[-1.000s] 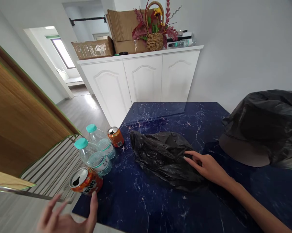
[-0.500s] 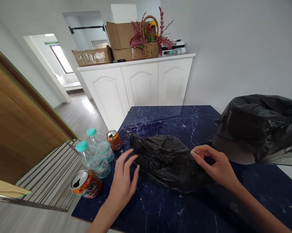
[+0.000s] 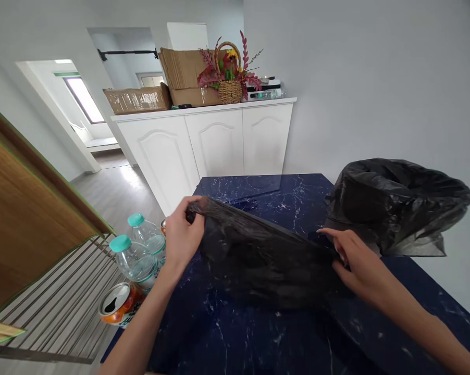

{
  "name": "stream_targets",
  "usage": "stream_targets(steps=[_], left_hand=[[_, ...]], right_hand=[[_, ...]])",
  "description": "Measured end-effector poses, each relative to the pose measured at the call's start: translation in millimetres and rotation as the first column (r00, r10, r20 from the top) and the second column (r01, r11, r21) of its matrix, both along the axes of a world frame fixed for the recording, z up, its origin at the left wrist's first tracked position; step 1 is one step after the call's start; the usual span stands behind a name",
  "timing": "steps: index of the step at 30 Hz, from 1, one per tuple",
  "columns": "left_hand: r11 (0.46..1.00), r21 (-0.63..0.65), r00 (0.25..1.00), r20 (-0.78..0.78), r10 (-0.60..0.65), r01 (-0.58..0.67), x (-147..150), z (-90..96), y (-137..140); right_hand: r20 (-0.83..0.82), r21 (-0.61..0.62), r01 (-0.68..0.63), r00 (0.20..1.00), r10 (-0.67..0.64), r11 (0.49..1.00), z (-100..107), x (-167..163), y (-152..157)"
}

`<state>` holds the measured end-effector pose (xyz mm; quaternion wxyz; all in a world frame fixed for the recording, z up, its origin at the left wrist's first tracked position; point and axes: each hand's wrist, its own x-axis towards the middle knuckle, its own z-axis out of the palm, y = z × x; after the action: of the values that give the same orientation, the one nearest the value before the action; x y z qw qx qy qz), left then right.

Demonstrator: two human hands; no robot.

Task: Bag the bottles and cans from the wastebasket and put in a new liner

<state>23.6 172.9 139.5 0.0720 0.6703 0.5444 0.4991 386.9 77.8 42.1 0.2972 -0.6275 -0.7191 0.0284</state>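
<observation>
A thin black plastic bag [image 3: 262,255] is stretched between my two hands just over the dark blue marbled table. My left hand [image 3: 184,229] pinches its upper left corner between thumb and fingers. At the bag's right end, my right hand [image 3: 352,260] is closed on the plastic, its index finger pointing left along the edge. Left of my left forearm stand two clear plastic bottles with teal caps, the nearer bottle [image 3: 135,260] and the farther bottle [image 3: 147,234]. An opened orange can [image 3: 121,304] stands in front of them; a second can [image 3: 163,227] is mostly hidden behind my left hand.
A bin lined with a black bag [image 3: 395,203] stands on the table [image 3: 243,333] at the right. A metal rack [image 3: 66,297] and a wooden board [image 3: 32,208] are at the left. Beyond the table, a white cabinet [image 3: 219,140] carries cardboard boxes [image 3: 137,99] and a flower basket [image 3: 230,91].
My left hand has gone from open beside the crumpled bag to gripping its corner, raised and moved left. The bag is now spread wide. The view has shifted slightly right.
</observation>
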Motion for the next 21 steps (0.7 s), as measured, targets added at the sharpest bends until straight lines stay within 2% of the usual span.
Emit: stream_targets(steps=[2, 4, 7, 9, 10, 12, 13, 14, 15, 16, 18, 20, 21], left_hand=[[0.994, 0.108, 0.997, 0.076, 0.002, -0.011, 2, 27.9, -14], [0.977, 0.208, 0.993, 0.114, 0.014, -0.037, 3, 52.0, -29], [0.942, 0.321, 0.99, 0.129, 0.061, -0.1, 1, 73.3, -53], [0.92, 0.371, 0.991, 0.091, 0.099, -0.126, -4, 73.6, -67], [0.912, 0.396, 0.994, 0.052, 0.097, -0.11, -7, 68.8, -74], [0.919, 0.393, 0.997, -0.071, 0.003, 0.025, -17, 49.2, -84], [0.927, 0.347, 0.984, -0.154, -0.093, 0.142, -23, 35.0, -89], [0.933, 0.223, 0.943, -0.246, -0.226, 0.282, -29, 18.5, -93], [0.91, 0.062, 0.87, -0.326, -0.37, 0.411, -35, 0.8, -97], [0.866, -0.126, 0.776, -0.396, -0.491, 0.484, -42, -16.9, -102], [0.772, -0.414, 0.637, -0.439, -0.634, 0.483, -54, -47.6, -113], [0.676, -0.605, 0.574, -0.399, -0.715, 0.422, -65, -63.9, -125], [0.627, -0.66, 0.564, -0.355, -0.745, 0.413, -70, -65.0, -131]], right_hand=[[0.022, 0.167, 0.057, 0.998, -0.061, 0.984, 22, -1, -5], [0.011, 0.322, 0.116, 0.992, -0.126, 0.94, 46, -6, -13], [-0.034, 0.497, 0.14, 0.989, -0.142, 0.856, 73, -16, -26], [-0.07, 0.537, 0.102, 0.995, -0.076, 0.837, 76, -19, -32], [-0.087, 0.531, 0.072, 0.996, -0.031, 0.844, 72, -18, -34], [-0.103, 0.442, -0.009, 0.993, 0.06, 0.897, 55, -13, -35], [-0.094, 0.373, -0.063, 0.99, 0.106, 0.926, 44, -9, -35], [-0.075, 0.293, -0.123, 0.986, 0.151, 0.948, 31, -4, -36], [-0.043, 0.214, -0.186, 0.979, 0.2, 0.959, 18, 2, -37], [-0.019, 0.138, -0.231, 0.972, 0.235, 0.963, 7, 8, -39], [-0.005, 0.018, -0.262, 0.965, 0.262, 0.965, -10, 19, -46], [-0.024, -0.074, -0.247, 0.969, 0.246, 0.966, -17, 28, -55], [-0.034, -0.12, -0.245, 0.97, 0.243, 0.962, -18, 32, -60]])
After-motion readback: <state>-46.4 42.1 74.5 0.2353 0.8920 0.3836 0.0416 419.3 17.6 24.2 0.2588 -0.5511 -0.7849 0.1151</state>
